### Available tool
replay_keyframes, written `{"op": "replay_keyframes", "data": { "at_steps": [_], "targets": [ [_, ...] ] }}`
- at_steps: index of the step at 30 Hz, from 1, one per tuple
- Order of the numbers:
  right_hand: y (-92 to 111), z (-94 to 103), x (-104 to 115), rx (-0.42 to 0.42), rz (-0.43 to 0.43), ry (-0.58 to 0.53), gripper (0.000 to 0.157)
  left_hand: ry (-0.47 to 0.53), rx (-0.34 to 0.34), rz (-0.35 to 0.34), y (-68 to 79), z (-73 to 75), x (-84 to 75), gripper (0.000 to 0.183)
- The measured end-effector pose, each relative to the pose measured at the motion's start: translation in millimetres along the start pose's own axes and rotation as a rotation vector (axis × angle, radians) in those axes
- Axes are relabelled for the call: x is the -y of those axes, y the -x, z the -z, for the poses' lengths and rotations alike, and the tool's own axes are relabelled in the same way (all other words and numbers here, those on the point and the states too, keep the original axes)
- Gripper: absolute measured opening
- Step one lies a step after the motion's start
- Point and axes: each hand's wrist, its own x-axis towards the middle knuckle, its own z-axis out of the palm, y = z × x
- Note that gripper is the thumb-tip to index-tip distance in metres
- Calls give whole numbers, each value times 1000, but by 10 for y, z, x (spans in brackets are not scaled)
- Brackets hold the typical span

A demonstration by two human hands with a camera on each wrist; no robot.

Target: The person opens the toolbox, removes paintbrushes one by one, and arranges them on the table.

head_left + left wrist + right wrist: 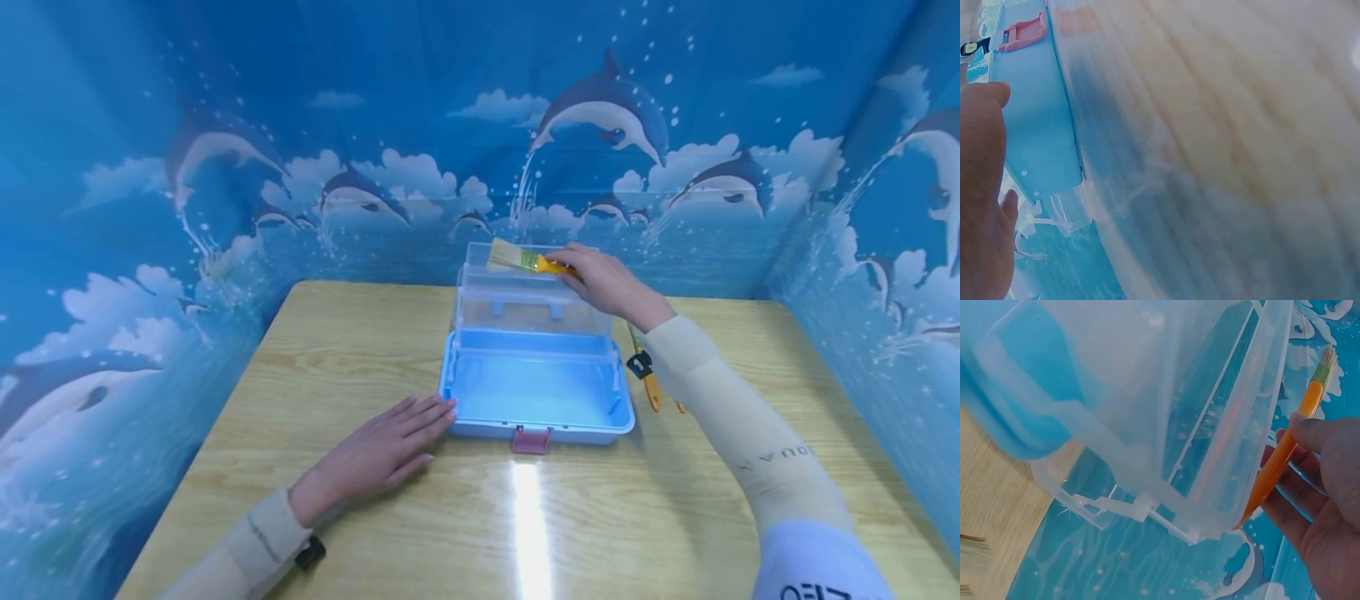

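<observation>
A flat paintbrush (519, 256) with pale bristles and an orange handle is pinched between the thumb and fingers of my right hand (606, 282). It is held over the raised clear lid (480, 287) of a blue plastic box (525, 392). In the right wrist view the brush handle (1282, 450) slants along the edge of the clear plastic. My left hand (382, 446) lies with straight fingers at the box's front left corner, fingertips against its side. A pink latch (531, 440) hangs at the box's front.
More orange-handled brushes (652, 392) lie on the wooden table (360, 350) right of the box, partly hidden by my right arm. Bristle ends (972, 555) show in the right wrist view. A dolphin-print curtain (420, 167) surrounds the table's back and sides.
</observation>
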Motion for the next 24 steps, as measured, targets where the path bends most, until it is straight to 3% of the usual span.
{"op": "replay_keyframes", "data": {
  "at_steps": [24],
  "targets": [
    [240,39,-113,-80,-28,-4,43,1,6,12,-1,28,-19,62]
  ]
}}
